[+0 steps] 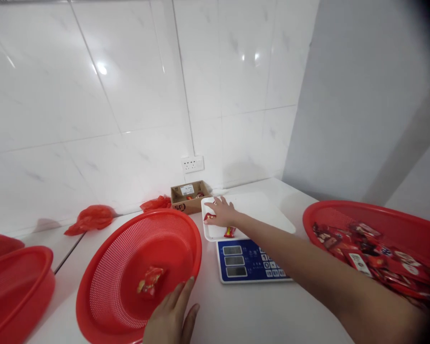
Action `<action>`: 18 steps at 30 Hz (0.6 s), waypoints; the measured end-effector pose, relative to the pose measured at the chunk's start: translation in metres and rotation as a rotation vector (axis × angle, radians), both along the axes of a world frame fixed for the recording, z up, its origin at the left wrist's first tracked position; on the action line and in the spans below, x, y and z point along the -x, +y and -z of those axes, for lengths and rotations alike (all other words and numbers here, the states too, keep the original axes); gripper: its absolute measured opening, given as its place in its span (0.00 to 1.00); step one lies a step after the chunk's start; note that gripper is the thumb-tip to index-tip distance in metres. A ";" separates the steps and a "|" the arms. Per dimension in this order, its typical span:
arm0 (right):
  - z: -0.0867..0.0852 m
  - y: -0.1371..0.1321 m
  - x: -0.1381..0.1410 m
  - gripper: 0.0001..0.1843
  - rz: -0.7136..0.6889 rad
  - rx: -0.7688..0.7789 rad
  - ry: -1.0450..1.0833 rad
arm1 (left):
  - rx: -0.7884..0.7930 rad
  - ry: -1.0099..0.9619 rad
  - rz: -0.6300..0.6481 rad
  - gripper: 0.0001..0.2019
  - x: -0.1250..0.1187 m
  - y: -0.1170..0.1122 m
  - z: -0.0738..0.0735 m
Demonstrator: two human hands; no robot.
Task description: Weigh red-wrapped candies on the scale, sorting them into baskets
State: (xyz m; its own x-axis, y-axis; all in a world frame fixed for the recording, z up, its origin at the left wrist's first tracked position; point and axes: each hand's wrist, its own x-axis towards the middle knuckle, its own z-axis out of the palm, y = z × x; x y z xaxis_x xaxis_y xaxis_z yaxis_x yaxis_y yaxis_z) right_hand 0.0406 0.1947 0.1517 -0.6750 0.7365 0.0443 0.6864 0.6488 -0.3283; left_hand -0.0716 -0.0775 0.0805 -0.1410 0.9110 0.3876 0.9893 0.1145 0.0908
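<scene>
My left hand [172,313] lies at the near right rim of a red plastic basket [103,248], fingers stretched out and thumb apart. Inside that basket is a red and gold wrapped snack packet [151,282], slightly blurred. Over the white tray [261,210] of a digital scale [236,262] reaches my right hand [222,211], its fingers spread. A small red wrapped snack [209,217] shows beside its fingers, and another red and yellow wrapped piece [230,232] lies on the tray under the wrist. My right forearm covers part of the scale's keypad.
At the right, a red basket [318,210] holds many wrapped snacks [376,255]. Another red basket [39,267] stands at the left edge. Behind are a cardboard box [189,205] with a few packets, red plastic bags [93,219], and a wall socket [192,164].
</scene>
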 end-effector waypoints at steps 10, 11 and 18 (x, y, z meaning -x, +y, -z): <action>0.017 0.015 -0.008 0.14 -0.025 -0.077 0.159 | -0.034 0.071 0.032 0.20 0.005 0.004 0.014; 0.012 0.013 -0.006 0.14 -0.023 -0.083 0.191 | -0.028 0.075 0.029 0.20 0.005 0.005 0.014; -0.032 -0.024 0.020 0.36 -0.289 -0.007 0.384 | -0.018 0.070 0.026 0.20 0.004 0.005 0.011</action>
